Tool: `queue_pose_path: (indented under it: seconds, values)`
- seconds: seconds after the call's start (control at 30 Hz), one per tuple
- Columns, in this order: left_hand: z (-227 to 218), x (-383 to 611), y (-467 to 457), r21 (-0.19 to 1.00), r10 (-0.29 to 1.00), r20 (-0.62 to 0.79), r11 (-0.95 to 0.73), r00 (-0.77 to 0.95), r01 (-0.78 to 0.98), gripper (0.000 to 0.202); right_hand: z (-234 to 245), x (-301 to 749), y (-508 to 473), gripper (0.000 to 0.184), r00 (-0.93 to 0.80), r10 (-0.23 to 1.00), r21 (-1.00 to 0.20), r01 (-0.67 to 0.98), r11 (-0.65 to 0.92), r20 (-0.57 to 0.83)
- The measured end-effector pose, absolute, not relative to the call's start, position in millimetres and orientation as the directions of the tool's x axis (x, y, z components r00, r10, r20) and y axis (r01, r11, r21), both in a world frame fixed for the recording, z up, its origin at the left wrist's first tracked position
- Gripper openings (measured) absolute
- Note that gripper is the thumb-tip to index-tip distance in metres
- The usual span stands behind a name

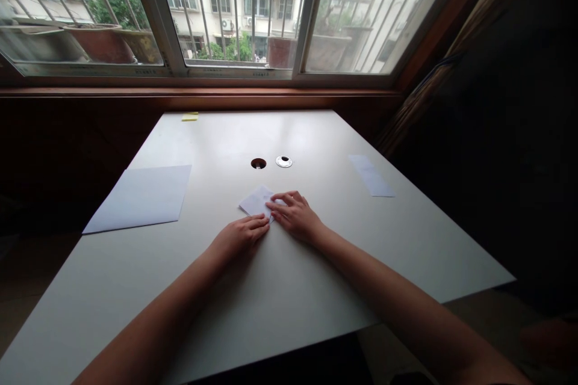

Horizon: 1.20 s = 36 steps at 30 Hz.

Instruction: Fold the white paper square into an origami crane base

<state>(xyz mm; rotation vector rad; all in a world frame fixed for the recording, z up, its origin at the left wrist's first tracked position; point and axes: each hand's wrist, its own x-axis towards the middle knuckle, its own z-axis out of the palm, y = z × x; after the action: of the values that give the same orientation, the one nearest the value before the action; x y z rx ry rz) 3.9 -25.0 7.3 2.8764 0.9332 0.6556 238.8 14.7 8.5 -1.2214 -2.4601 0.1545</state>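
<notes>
A small white sheet of folded paper (256, 198) lies on the table, turned so that a corner points toward me. My left hand (244, 231) is at its near edge, fingers together and fingertips pinching the near corner. From the right, my right hand (295, 215) reaches over the same paper. Its fingers are bent and the tips press on the paper's right side, covering part of it. The thumbs and the underside of the paper are mostly hidden.
On the white table (316, 289), a stack of white paper (142, 198) lies at left and a paper strip (372, 175) at right. Beyond my hands are a round cable hole (258, 163) and its cover (284, 161). Yellow slips (189, 116) lie near the far edge.
</notes>
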Motion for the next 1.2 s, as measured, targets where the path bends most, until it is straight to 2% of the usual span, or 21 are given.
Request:
queue_pose_path:
  seconds: [0.23, 0.57, 0.83, 0.97, 1.1, 1.2]
  values:
    - [14.5, 5.6, -29.0, 0.222, 0.578, 0.364, -0.816, 0.731, 0.534, 0.031, 14.1, 233.2, 23.0, 0.035, -0.459, 0.855, -0.213, 0.835, 0.508, 0.24]
    - [23.6, 5.4, -32.7, 0.275, 0.543, 0.378, -0.839, 0.75, 0.469, 0.03, 6.5, 234.1, 46.1, 0.028, -0.419, 0.864, -0.289, 0.821, 0.492, 0.281]
    - [24.5, -11.4, -18.5, 0.456, 0.493, 0.389, -0.837, 0.778, 0.302, 0.031, 6.1, 235.7, 47.7, 0.028, -0.415, 0.856, -0.301, 0.812, 0.501, 0.307]
    - [24.5, -15.9, -12.4, 0.515, 0.529, 0.458, -0.813, 0.714, 0.272, 0.024, 4.7, 238.0, 48.9, 0.029, -0.429, 0.85, -0.294, 0.806, 0.513, 0.306]
    - [23.4, -15.5, -10.9, 0.506, 0.609, 0.528, -0.786, 0.592, 0.356, 0.024, 3.2, 240.7, 50.4, 0.03, -0.452, 0.841, -0.285, 0.798, 0.53, 0.299]
    - [22.9, -13.6, -9.7, 0.473, 0.612, 0.572, -0.79, 0.547, 0.39, 0.028, 3.1, 241.9, 51.2, 0.033, -0.46, 0.84, -0.285, 0.796, 0.534, 0.288]
